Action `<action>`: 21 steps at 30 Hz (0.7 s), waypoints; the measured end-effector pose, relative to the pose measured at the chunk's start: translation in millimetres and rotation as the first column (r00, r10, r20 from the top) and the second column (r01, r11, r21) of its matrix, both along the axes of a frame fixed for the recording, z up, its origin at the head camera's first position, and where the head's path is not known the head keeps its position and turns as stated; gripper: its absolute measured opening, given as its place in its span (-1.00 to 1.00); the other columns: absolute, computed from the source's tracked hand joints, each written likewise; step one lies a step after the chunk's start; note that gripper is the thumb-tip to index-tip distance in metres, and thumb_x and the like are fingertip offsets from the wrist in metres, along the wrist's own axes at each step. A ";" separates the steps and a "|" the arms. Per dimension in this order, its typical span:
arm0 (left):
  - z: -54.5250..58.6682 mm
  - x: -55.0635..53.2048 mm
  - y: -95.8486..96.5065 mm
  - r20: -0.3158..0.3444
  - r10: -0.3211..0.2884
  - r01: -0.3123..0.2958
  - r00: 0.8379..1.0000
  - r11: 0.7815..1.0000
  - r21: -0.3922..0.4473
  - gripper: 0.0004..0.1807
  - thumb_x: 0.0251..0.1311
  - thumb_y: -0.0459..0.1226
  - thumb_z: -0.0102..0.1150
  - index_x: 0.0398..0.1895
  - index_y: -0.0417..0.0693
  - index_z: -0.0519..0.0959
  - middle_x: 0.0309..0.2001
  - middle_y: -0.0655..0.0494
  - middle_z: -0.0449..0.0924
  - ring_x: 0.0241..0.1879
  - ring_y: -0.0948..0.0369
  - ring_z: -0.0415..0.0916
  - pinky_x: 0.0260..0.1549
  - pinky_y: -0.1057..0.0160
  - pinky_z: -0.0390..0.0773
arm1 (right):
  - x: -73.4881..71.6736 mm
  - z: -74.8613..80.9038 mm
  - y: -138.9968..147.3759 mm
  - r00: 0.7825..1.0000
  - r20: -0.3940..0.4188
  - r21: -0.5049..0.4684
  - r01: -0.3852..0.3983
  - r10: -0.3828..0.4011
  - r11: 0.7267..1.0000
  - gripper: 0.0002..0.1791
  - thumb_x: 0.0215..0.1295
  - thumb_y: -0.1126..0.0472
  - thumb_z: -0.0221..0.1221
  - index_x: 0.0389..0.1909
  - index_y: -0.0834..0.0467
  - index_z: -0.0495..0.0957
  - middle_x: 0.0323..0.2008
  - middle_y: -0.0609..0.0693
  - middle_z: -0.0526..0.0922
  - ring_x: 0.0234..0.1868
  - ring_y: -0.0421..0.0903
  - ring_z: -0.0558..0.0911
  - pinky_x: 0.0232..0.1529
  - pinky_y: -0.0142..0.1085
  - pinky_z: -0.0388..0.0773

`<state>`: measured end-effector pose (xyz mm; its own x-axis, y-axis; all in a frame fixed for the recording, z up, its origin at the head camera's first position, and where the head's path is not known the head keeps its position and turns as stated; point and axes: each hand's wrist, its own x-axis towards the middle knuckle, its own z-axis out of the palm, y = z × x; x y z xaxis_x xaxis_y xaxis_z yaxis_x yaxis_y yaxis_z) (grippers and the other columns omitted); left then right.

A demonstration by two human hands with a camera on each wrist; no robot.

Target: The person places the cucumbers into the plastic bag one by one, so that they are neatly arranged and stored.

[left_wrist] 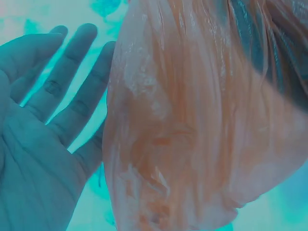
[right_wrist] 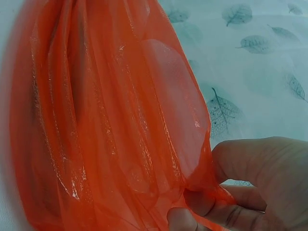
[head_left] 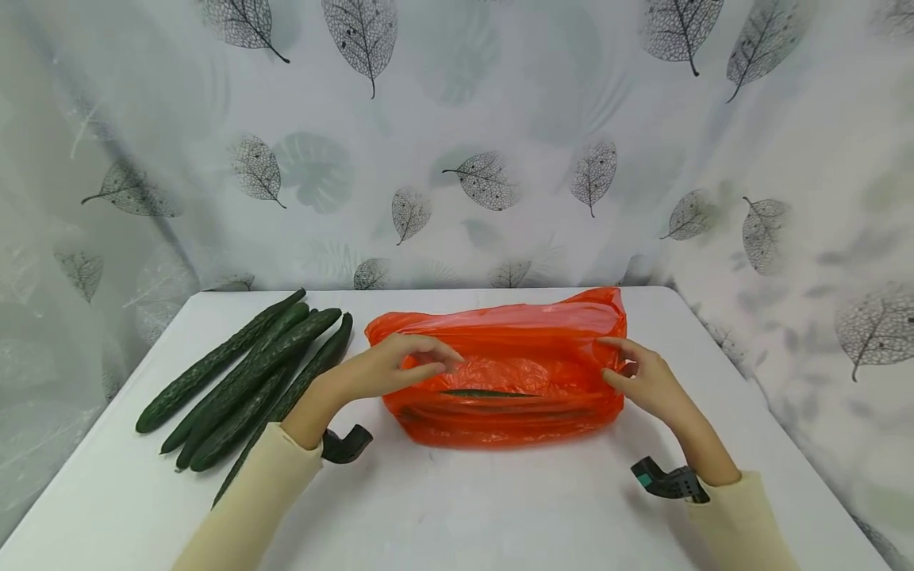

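An orange-red plastic bag [head_left: 514, 341] lies on its side across the table, with a strip of dark green cucumber [head_left: 493, 392] showing at its opening. My right hand [head_left: 646, 385] pinches the bag's right edge between thumb and fingers; the right wrist view shows the thin film gathered in the fingers [right_wrist: 231, 211]. Over the bag's left end hovers my left hand [head_left: 407, 365], fingers extended. In the left wrist view that hand [left_wrist: 48, 120] is spread beside the bag [left_wrist: 192, 120], with nothing in its grasp. Dark shapes show through the film.
Several long cucumbers [head_left: 250, 381] lie in a loose pile at the table's left, partly behind my left forearm. The white table [head_left: 493, 507] meets a leaf-patterned curtain [head_left: 457, 143] at the back and sides. Black camera mounts [head_left: 667, 480] sit on both wrists.
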<state>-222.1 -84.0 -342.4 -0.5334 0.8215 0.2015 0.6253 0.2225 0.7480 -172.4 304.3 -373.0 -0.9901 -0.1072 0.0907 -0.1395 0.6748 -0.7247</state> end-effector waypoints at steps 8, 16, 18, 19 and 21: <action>-10.8 12.3 -21.5 0.054 0.038 -0.047 0.998 0.983 0.180 -0.75 0.34 -0.45 0.08 0.04 -0.18 0.58 -0.04 -0.03 0.66 -0.04 0.22 0.57 -0.09 0.21 0.60 | -1.1 -0.6 -1.6 1.000 -0.002 -0.007 -0.018 0.018 1.000 -0.50 0.30 0.40 0.13 0.25 0.42 0.35 -0.33 0.15 0.47 -0.40 -0.02 0.52 -0.48 -0.36 0.55; -28.3 21.9 -33.9 -0.016 0.140 -0.131 0.990 0.958 0.256 -0.77 0.31 -0.47 0.12 -0.03 -0.12 0.62 -0.08 0.05 0.66 -0.04 0.20 0.57 0.00 0.21 0.56 | 1.6 -3.5 0.9 1.000 0.003 0.009 -0.013 0.013 1.000 -0.49 0.30 0.38 0.15 0.25 0.44 0.35 -0.23 0.19 0.51 -0.34 -0.01 0.53 -0.45 -0.37 0.58; -33.5 21.9 -38.0 -0.080 0.202 -0.168 0.976 0.935 0.312 -0.76 0.28 -0.50 0.14 -0.07 -0.12 0.64 -0.08 0.05 0.66 -0.03 0.21 0.55 0.03 0.27 0.54 | 1.6 -5.1 0.0 1.000 0.003 0.005 -0.010 0.010 1.000 -0.50 0.30 0.38 0.15 0.25 0.44 0.35 -0.25 0.18 0.51 -0.35 -0.01 0.53 -0.46 -0.36 0.58; -35.8 21.5 -40.1 -0.112 0.237 -0.185 0.965 0.919 0.348 -0.75 0.25 -0.53 0.14 -0.08 -0.14 0.64 -0.08 0.03 0.66 -0.02 0.23 0.55 0.05 0.30 0.52 | 1.3 -5.9 -0.6 1.000 -0.001 0.003 -0.010 0.010 1.000 -0.50 0.30 0.39 0.15 0.24 0.43 0.36 -0.25 0.18 0.51 -0.37 -0.02 0.53 -0.47 -0.36 0.58; -39.3 20.6 -44.5 -0.139 0.296 -0.217 0.945 0.885 0.411 -0.74 0.22 -0.58 0.13 -0.09 -0.21 0.63 -0.08 -0.04 0.64 -0.01 0.22 0.54 0.05 0.35 0.52 | 0.6 -6.4 -2.0 1.000 -0.002 0.000 -0.012 0.012 1.000 -0.50 0.29 0.40 0.14 0.24 0.43 0.36 -0.26 0.18 0.51 -0.39 -0.02 0.52 -0.48 -0.35 0.57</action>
